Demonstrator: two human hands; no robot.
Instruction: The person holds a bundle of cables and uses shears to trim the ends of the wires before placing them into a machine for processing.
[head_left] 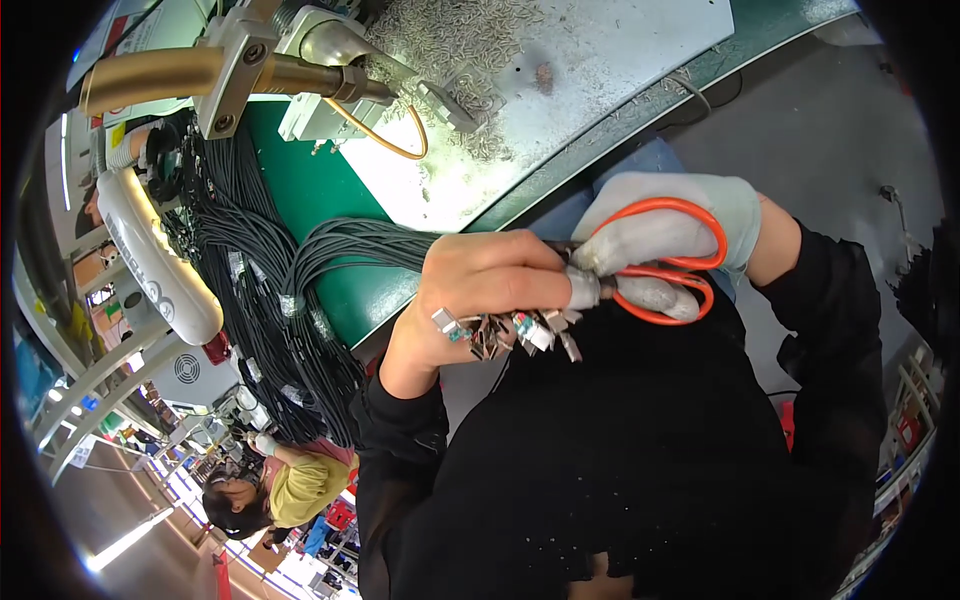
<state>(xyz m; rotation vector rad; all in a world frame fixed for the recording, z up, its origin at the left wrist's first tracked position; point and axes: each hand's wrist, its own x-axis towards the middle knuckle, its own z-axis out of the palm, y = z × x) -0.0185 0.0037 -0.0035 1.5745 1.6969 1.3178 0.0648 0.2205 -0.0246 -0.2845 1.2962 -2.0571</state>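
Note:
My bare left hand (485, 285) is closed around a bundle of black cables (365, 242), which runs back from the hand across the green table. Small metal connectors (540, 332) on the cable ends poke out below its fingers. White tape or a finger cot covers a fingertip. My right hand (640, 245), in a pale glove, grips a pair of orange-handled scissors (665, 204) with the fingers through the loops. The two hands meet in front of my chest. The blades are mostly hidden by the left hand's fingertips, so I cannot tell what lies between them.
On the green table (350, 300) stands a machine with a brass-coloured tube (165, 80). A pale board (600, 60) holds many small metal scraps. More black cables (270, 330) lie bundled at left beside a white lamp (160, 260). Another person (300, 490) sits at lower left.

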